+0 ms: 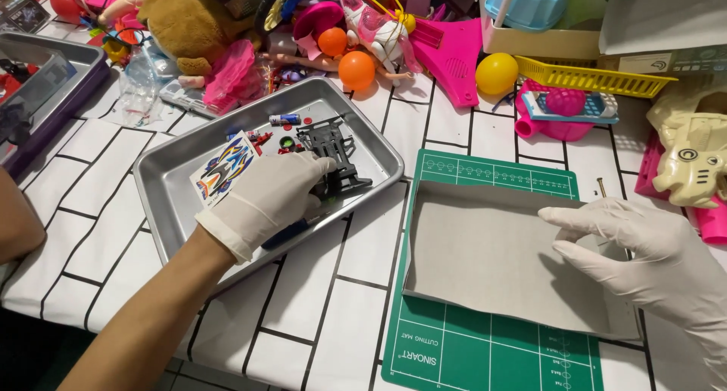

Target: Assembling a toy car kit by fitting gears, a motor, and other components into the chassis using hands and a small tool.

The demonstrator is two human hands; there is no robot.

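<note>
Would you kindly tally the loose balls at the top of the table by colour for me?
Orange balls: 2, a smaller one and a larger one
Yellow balls: 2, a large one and a small one half hidden among the toys
Total: 4

Hobby table: toy heap (227, 27), cutting mat (485, 345)
</note>
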